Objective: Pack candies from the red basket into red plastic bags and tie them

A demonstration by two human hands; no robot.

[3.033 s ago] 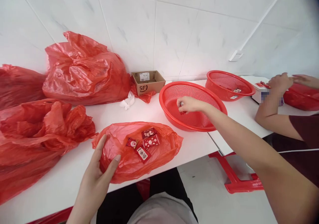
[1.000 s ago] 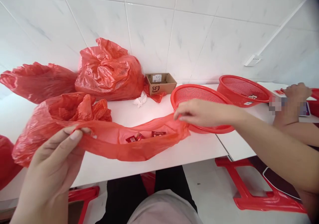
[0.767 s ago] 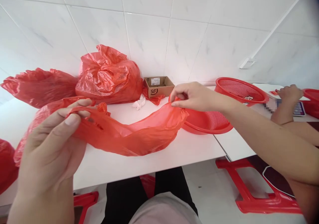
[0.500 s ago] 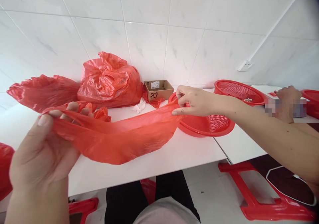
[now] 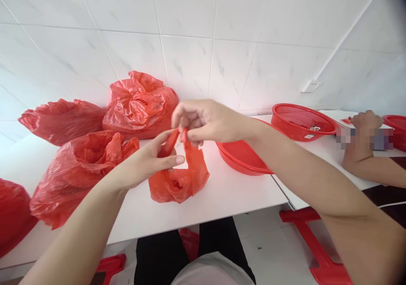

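Note:
A thin red plastic bag hangs in front of me, its two handle ends drawn up together so that they form a loop over its crumpled body. My left hand grips the left handle, thumb pointing right. With its fingers pinched, my right hand holds the other handle from above. Both hands meet over the white table. Close to my left forearm sits an open, crumpled red bag.
Behind, a full red bag and a flatter one lean by the tiled wall. Right of my hands is a red basket; another basket holds small items. A co-worker's hand is at far right. A red stool stands below.
The stretched bag has been gathered, and its ends now meet. My left hand moved right and up, my right hand moved left. The crumpled bag at left has come into fuller view.

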